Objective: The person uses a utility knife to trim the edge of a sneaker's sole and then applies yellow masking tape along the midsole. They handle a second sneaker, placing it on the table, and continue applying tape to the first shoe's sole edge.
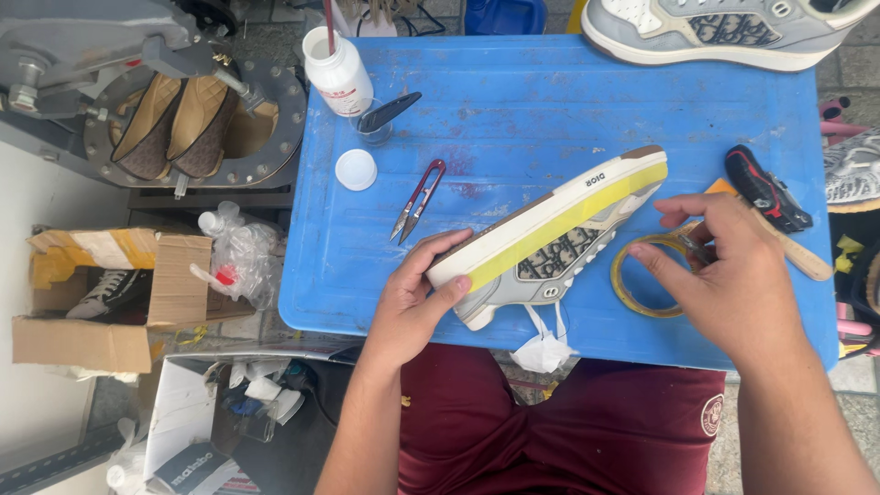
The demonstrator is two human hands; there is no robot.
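tabletop (550, 101): blue, scuffed
sneaker (550, 240): grey, patterned panel, white sole, yellow strip
tape roll (642, 280): yellow
snips (417, 199): dark red
shorts (596, 431): maroon

Left hand (417, 298) curled in a grip, thumb up — right hand (729, 275) palm-down, fingers pinching.

1. The sneaker (550, 243) is grey and white with a patterned side panel. It lies tipped on its side on the blue table, sole edge facing up, heel end nearest the person and toe pointing up and to the right. A strip of yellow tape runs along its white sole wall.
2. The roll of yellow tape (644, 275) lies flat on the table just right of the sneaker, partly covered.
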